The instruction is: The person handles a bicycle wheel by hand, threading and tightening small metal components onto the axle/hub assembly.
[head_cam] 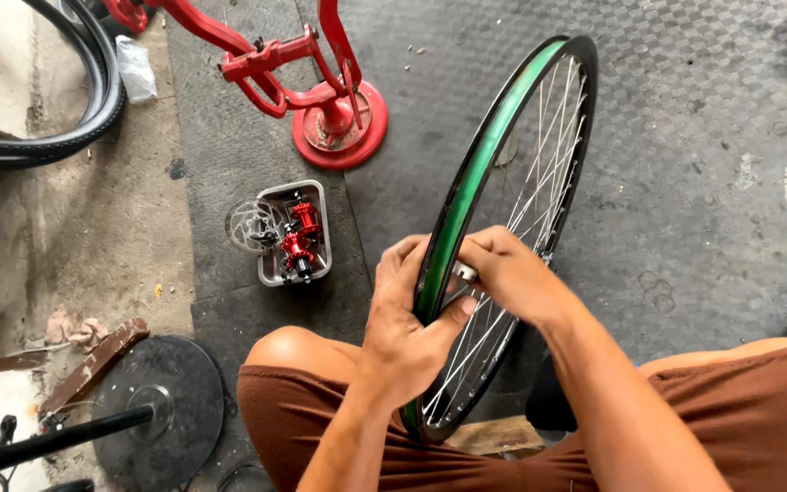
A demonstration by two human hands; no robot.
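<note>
A black bicycle wheel rim [539, 82] with green rim tape and silver spokes stands upright between my knees, its far edge pointing away from me. My left hand [403, 319] grips the near part of the rim from the left, thumb wrapped over the right side. My right hand [507, 269] pinches a small silver part [463, 271] against the inside of the rim, just right of the green tape.
A small grey tray [270, 264] holding red hubs lies on the dark mat to the left, a clear disc beside it. A red stand [339, 118] is further back. A black tyre [93, 100] leans at top left. A black round base [170, 410] with a bar sits at bottom left.
</note>
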